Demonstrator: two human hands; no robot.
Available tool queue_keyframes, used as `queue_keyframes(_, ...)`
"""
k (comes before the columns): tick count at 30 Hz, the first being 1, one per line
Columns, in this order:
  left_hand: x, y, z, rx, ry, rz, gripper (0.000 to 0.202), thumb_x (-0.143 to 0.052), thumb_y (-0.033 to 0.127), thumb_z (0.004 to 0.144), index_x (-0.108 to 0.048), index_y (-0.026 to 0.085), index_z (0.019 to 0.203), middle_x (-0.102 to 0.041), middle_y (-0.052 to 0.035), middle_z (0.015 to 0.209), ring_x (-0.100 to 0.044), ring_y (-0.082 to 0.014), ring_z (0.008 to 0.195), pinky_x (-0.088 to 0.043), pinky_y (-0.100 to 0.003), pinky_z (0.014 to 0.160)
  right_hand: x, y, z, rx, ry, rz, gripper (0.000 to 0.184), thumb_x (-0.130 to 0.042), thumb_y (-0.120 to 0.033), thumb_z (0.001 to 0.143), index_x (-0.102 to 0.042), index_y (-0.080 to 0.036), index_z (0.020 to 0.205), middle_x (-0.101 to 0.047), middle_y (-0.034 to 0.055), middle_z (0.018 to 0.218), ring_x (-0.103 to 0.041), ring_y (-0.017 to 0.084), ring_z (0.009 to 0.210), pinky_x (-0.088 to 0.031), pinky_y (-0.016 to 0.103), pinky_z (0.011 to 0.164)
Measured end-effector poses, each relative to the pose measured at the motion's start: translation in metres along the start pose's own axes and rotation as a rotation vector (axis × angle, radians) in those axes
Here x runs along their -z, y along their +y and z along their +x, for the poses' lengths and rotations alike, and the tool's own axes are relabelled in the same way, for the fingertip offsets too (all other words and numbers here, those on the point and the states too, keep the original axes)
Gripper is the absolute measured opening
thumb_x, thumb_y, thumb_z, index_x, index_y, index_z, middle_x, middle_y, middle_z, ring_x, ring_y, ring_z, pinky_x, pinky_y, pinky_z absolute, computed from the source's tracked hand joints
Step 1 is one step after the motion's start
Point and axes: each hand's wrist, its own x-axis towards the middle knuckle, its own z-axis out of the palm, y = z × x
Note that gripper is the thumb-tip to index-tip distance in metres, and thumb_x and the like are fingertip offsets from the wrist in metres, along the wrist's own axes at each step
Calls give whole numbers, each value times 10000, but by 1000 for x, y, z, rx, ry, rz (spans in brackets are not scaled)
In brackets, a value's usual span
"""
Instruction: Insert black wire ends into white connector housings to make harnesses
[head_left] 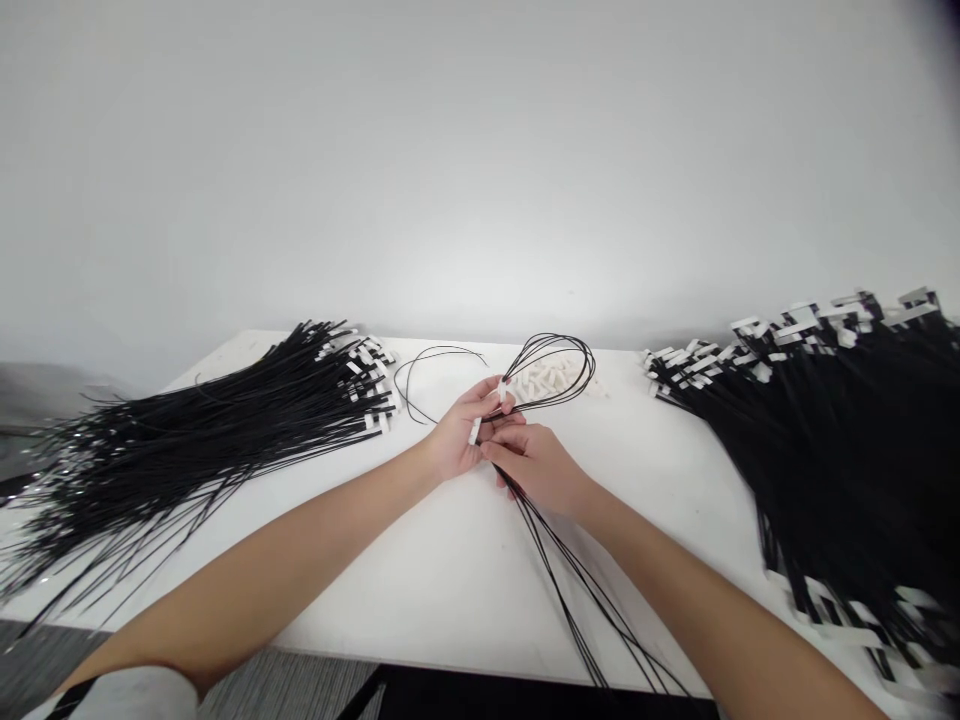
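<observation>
A bundle of thin black cables [551,545] runs between my hands over the white table. Beyond my fingers it bends into a loop [589,372], and its loose ends trail toward the table's front edge. My left hand [463,430] is closed on the bundle near the loop, with a small white piece [503,388] at its fingertips and a white connector [475,431] against the palm. Just beside it, my right hand [536,462] pinches the same cables below the loop. Some of the fingers are hidden behind the cables.
At left lies a wide pile of black cables [217,430] with white ends. A bigger pile [847,460] covers the right side. Small white pieces [553,378] are heaped behind the loop, and a single thin cable [409,385] curls left of my hands. A wall rises behind.
</observation>
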Motion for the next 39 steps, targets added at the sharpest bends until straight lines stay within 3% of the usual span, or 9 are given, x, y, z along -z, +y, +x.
queue_keyframes(7, 1, -1, 1, -2, -17, 39, 243, -564, 202, 765, -477, 221, 991, -450, -1, 779, -580, -185, 811, -482, -253, 546, -9, -2, -2, -29, 68, 104, 185, -490, -355, 783, -539, -181, 746, -536, -25, 636, -487, 69, 477, -391, 186, 458)
queue_keyframes(12, 3, -4, 2, -16, -32, 50, 234, -566, 199, 765, -485, 214, 984, -460, 4, 769, -594, -174, 793, -475, -280, 655, -13, -3, -7, 63, 244, -224, 202, -469, -321, 809, -560, -186, 690, -545, -20, 638, -456, 73, 533, -341, 194, 509)
queue_keyframes(16, 2, -4, 1, -2, -10, 63, 236, -584, 218, 757, -497, 210, 976, -471, 10, 758, -612, -160, 777, -456, -262, 723, -15, -3, -9, 125, 311, -507, 187, -442, -269, 832, -529, -173, 697, -569, -5, 679, -454, 89, 576, -304, 212, 547)
queue_keyframes(22, 0, -3, 0, -2, -3, 62, 239, -580, 215, 753, -504, 226, 979, -466, 11, 749, -612, -173, 787, -468, -266, 664, -16, -2, -7, 92, 269, -405, 187, -384, -273, 868, -510, -182, 762, -585, -9, 719, -507, 89, 603, -335, 206, 570)
queue_keyframes(27, -1, -2, 0, 8, 11, 50, 259, -583, 217, 749, -497, 240, 992, -467, 7, 756, -604, -192, 827, -444, -223, 532, -16, -5, -7, 37, 251, -367, 229, -292, -309, 913, -491, -204, 866, -589, -15, 722, -526, 86, 577, -336, 195, 540)
queue_keyframes(31, -1, -3, 0, -11, 10, 26, 233, -585, 198, 749, -504, 217, 967, -469, 12, 748, -607, -180, 818, -468, -261, 661, -18, -7, -6, 14, 291, -745, 219, -295, -287, 922, -489, -187, 944, -609, 22, 775, -556, 127, 637, -241, 209, 490)
queue_keyframes(34, 0, -5, 2, -19, 16, 18, 236, -594, 190, 742, -505, 213, 959, -477, 14, 759, -609, -171, 797, -460, -256, 678, -18, -7, -5, 34, 330, -1044, 233, -303, -278, 924, -498, -158, 966, -617, 49, 809, -573, 149, 671, -162, 237, 466)
queue_keyframes(39, 2, -7, 2, -24, 33, 8, 247, -593, 195, 746, -496, 217, 971, -490, 16, 762, -605, -150, 769, -458, -271, 728, -16, -10, -9, 125, 369, -1166, 233, -301, -261, 918, -520, -179, 925, -609, 32, 759, -569, 140, 705, -126, 244, 461)
